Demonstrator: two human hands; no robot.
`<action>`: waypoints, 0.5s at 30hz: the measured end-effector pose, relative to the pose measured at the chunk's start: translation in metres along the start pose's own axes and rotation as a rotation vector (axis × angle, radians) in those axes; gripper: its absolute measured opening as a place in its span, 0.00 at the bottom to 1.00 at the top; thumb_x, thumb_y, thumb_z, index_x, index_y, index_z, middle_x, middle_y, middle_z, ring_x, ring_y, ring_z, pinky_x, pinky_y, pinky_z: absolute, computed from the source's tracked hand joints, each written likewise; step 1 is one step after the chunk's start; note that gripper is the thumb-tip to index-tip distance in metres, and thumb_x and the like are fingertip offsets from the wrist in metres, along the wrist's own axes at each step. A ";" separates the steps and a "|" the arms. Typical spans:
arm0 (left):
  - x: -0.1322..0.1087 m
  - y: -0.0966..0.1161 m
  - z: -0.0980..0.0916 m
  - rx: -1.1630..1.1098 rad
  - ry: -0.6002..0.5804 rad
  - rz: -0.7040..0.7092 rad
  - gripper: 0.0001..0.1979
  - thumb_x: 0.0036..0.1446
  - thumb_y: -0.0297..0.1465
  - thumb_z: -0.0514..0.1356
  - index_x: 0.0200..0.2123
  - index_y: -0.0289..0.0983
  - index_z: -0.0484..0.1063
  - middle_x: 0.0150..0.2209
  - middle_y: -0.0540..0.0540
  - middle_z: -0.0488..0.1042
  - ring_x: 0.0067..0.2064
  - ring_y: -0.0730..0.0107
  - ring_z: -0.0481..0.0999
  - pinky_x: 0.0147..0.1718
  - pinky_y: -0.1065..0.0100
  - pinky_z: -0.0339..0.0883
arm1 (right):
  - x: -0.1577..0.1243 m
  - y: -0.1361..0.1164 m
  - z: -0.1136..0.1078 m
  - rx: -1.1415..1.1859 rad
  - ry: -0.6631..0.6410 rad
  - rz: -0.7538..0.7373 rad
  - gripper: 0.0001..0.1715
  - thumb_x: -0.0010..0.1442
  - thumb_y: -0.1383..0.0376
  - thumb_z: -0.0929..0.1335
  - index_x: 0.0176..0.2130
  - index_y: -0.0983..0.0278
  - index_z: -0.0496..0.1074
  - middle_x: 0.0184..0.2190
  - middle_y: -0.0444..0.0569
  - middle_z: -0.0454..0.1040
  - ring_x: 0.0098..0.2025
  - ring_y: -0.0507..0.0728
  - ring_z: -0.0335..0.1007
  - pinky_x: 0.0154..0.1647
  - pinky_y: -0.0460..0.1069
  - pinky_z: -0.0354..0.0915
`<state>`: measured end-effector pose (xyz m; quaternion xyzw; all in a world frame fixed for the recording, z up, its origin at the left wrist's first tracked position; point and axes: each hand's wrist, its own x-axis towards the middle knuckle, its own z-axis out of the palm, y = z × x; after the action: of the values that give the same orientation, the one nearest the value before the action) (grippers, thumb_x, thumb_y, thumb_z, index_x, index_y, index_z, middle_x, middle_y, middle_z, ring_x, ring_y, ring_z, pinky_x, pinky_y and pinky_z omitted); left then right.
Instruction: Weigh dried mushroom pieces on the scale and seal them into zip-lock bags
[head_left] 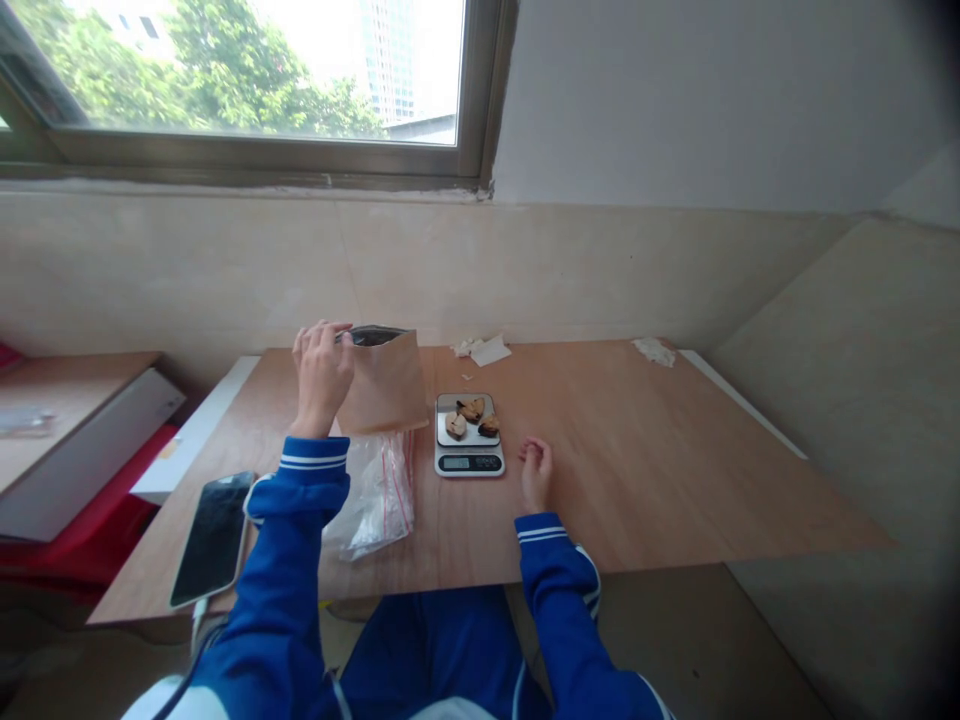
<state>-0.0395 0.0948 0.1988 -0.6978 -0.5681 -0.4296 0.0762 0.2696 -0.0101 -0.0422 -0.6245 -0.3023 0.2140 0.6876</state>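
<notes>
While the left hand [322,375] pinches the top edge of a brown paper bag [384,385] between thumb and fingers, that forearm stands up off the table, blue sleeve [311,470] with white stripes at the cuff. Bag is upright, mouth open toward the far side, dark lining showing at the rim. Can't tell if its bottom touches the table. Right hand [536,475] sits low on the table, fingers loosely curled, holding nothing, wrist toward the near edge.

Kitchen scale [469,436] is just right of the paper bag, between the two hands, display lit, reading too small to make out. Three brown food pieces [470,418] sit on its plate, close together, not touched by either hand.

Clear plastic zip bag [373,497] with red stripes lies crumpled under the paper bag's near edge. Phone [212,538] lies face up at the near left of the wooden table [645,470], with a white cable [196,618] at its near end. Tissue scraps [480,349] sit at the far edge, another scrap [653,351] further right.

Beige wall [225,270] runs behind the table, window [247,70] above it with trees and a tower outside. Red cloth [90,540] and a pale board [67,430] are off to the left.
</notes>
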 end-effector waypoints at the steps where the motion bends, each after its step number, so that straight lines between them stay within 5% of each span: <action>1: 0.004 -0.002 0.002 0.020 -0.074 0.026 0.16 0.64 0.33 0.45 0.44 0.36 0.72 0.45 0.41 0.76 0.52 0.60 0.71 0.62 0.55 0.47 | -0.001 0.000 0.000 -0.019 -0.014 -0.011 0.20 0.58 0.50 0.62 0.40 0.62 0.67 0.40 0.53 0.73 0.40 0.57 0.71 0.40 0.53 0.68; 6: 0.010 -0.002 -0.004 0.117 -0.345 0.069 0.20 0.63 0.35 0.45 0.34 0.36 0.75 0.40 0.38 0.78 0.45 0.57 0.74 0.47 0.61 0.64 | 0.000 0.003 0.001 -0.109 -0.060 -0.061 0.19 0.59 0.52 0.62 0.41 0.63 0.69 0.41 0.53 0.74 0.40 0.58 0.71 0.41 0.54 0.68; 11: 0.016 0.008 -0.025 0.253 -0.548 0.108 0.21 0.62 0.35 0.46 0.33 0.37 0.78 0.38 0.38 0.80 0.44 0.54 0.76 0.47 0.59 0.63 | 0.000 0.000 0.000 -0.151 -0.088 -0.089 0.20 0.61 0.52 0.61 0.42 0.64 0.69 0.42 0.55 0.74 0.41 0.59 0.71 0.41 0.54 0.68; 15: 0.025 0.014 -0.029 0.124 -0.863 0.084 0.15 0.55 0.34 0.53 0.37 0.42 0.80 0.41 0.48 0.81 0.42 0.61 0.77 0.44 0.68 0.65 | -0.003 -0.012 0.004 -0.239 -0.167 -0.206 0.21 0.62 0.53 0.61 0.47 0.64 0.70 0.45 0.57 0.72 0.44 0.60 0.70 0.42 0.55 0.68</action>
<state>-0.0423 0.0910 0.2392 -0.8301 -0.5436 -0.0600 -0.1088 0.2639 -0.0107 -0.0302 -0.6476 -0.4442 0.1560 0.5992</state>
